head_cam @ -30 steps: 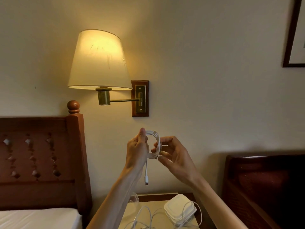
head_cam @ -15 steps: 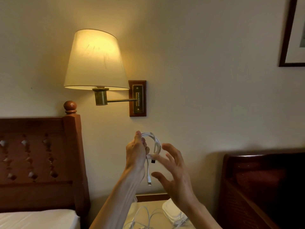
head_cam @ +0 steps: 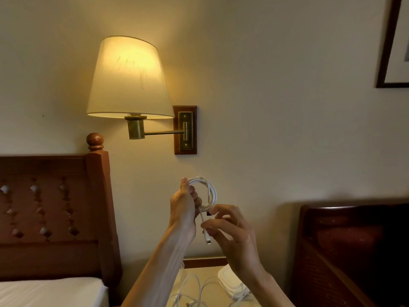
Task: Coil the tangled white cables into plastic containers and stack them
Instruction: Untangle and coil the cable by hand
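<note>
Since half a second ago the right hand [head_cam: 234,237] has closed from an open spread to a pinch on the hanging tail of the thin white charging cable [head_cam: 207,197], just above its small plug. The left hand [head_cam: 184,206] keeps its grip clamped on the round coil, held up in front of the cream wall and well above the pale bedside desk [head_cam: 212,271].

To finish the step well, the tail should probably be wound once or twice around the coil, or tucked through it, while the left grip stays firm so the loops do not spring open. Keeping the coil small would help it fit a container.

Below, more loose white cables [head_cam: 194,289] lie tangled on the desk, beside a stack of white plastic containers with lids [head_cam: 230,282]; the right forearm hides part of them. The cream-shaded brass wall lamp [head_cam: 129,78] and the dark red wooden headboard [head_cam: 55,207] stand clear of the work. Setting the coil down may catch on the tangle.
</note>
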Tool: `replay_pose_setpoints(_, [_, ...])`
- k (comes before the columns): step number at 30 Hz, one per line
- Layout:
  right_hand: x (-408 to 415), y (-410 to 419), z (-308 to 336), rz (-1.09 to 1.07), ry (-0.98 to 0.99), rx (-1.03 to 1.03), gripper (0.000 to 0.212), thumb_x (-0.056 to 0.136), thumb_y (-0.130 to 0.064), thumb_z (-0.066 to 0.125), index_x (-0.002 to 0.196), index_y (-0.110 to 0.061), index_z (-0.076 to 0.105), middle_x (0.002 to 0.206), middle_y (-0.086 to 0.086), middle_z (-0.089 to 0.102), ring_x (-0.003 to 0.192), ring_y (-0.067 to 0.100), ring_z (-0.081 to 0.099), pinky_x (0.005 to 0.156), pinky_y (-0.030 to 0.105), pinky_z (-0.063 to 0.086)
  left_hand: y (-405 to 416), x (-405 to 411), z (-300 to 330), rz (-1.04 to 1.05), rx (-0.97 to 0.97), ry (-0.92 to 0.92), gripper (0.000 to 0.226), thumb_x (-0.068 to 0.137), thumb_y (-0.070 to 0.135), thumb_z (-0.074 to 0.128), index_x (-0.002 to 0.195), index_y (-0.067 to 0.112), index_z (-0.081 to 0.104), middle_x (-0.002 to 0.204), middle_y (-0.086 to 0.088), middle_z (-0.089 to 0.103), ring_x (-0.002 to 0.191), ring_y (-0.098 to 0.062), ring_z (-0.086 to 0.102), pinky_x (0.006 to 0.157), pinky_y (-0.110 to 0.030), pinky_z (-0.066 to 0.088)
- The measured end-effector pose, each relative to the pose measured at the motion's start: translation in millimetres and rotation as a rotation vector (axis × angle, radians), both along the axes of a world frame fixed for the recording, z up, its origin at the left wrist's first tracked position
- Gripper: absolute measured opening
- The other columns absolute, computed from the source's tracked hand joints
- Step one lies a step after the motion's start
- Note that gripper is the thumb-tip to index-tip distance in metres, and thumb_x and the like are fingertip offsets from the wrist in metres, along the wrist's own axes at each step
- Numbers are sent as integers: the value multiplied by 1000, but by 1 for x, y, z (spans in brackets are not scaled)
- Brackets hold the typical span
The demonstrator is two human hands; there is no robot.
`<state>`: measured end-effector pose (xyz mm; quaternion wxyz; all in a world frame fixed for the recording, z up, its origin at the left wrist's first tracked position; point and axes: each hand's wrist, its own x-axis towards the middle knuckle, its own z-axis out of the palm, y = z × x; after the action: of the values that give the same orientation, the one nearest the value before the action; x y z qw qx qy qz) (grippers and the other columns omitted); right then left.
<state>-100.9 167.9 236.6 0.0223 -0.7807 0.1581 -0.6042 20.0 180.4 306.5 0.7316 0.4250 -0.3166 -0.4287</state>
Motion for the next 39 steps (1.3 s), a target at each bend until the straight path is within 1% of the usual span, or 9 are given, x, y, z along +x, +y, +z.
replay_pose_setpoints(3, [-1, 3, 4, 85, -98, 135, 14, 86, -4, 67, 96, -13, 71, 114, -4, 66, 101, 19, 64, 78, 34, 56, 0, 2, -4, -53, 1, 39, 40, 103, 40, 38, 71, 18, 46, 57, 5, 32, 57, -13, 33, 58, -31, 29])
replay_pose_setpoints(8, [6, 14, 22, 483, -769, 883, 15, 94, -4, 54, 89, 0, 67, 85, 10, 68, 78, 21, 63, 77, 34, 57, 3, -4, -6, -143, -134, 110, 40, 104, 38, 38, 70, 18, 41, 60, 4, 26, 51, -10, 30, 61, -30, 28])
replay_pose_setpoints(12, [1, 7, 36, 510, -983, 1216, 13, 93, -4, 57, 94, 1, 70, 72, 7, 66, 65, 13, 59, 72, 29, 55, 8, -13, -12, -188, -217, 69, 44, 103, 40, 35, 65, 19, 37, 58, 5, 24, 51, -11, 26, 62, -32, 25])
replay_pose_setpoints(16, [-8, -1, 39, 444, -771, 1305, 12, 89, -5, 64, 97, 1, 71, 71, 9, 65, 63, 14, 56, 67, 27, 54, 11, -10, -19, -219, -250, 7, 45, 102, 39, 36, 62, 19, 36, 57, 4, 20, 50, -12, 23, 59, -31, 23])
replay_pose_setpoints(23, [-22, -2, 41, 127, -182, 1060, 17, 92, -16, 65, 98, -24, 78, 83, -4, 75, 74, 12, 60, 66, 21, 52, 10, -2, -25, -175, -201, -79, 46, 103, 35, 37, 59, 21, 33, 55, 6, 19, 48, -10, 22, 53, -28, 21])
replay_pose_setpoints(27, [-24, 8, 36, 368, -167, 1101, 22, 94, -10, 60, 100, -26, 75, 83, 6, 71, 73, 14, 61, 70, 25, 55, 6, 5, -35, -139, -113, -102, 43, 103, 37, 37, 63, 22, 32, 56, 5, 20, 49, -12, 25, 53, -30, 23])
replay_pose_setpoints(31, [-20, 12, 18, 465, -194, 1163, 27, 90, -17, 63, 115, -9, 66, 77, 5, 66, 65, 15, 53, 61, 23, 50, 12, 7, -54, -173, 3, -118, 44, 103, 39, 38, 64, 19, 42, 55, 4, 31, 52, -15, 36, 60, -34, 32])
replay_pose_setpoints(35, [-21, 15, -9, 446, -158, 1279, 25, 94, -14, 57, 109, 3, 68, 71, 5, 61, 62, 11, 52, 59, 19, 48, 16, 17, -94, -183, 164, -147, 48, 99, 50, 43, 109, 11, 70, 97, -3, 68, 95, -22, 63, 91, -40, 43])
replay_pose_setpoints(39, [-21, 23, -38, 511, -93, 1368, 25, 96, -11, 55, 107, 9, 65, 76, 2, 70, 59, 7, 50, 58, 19, 46, 24, 23, -131, -216, 271, -210, 50, 100, 50, 39, 105, 13, 73, 101, -4, 72, 102, -24, 65, 98, -47, 43])
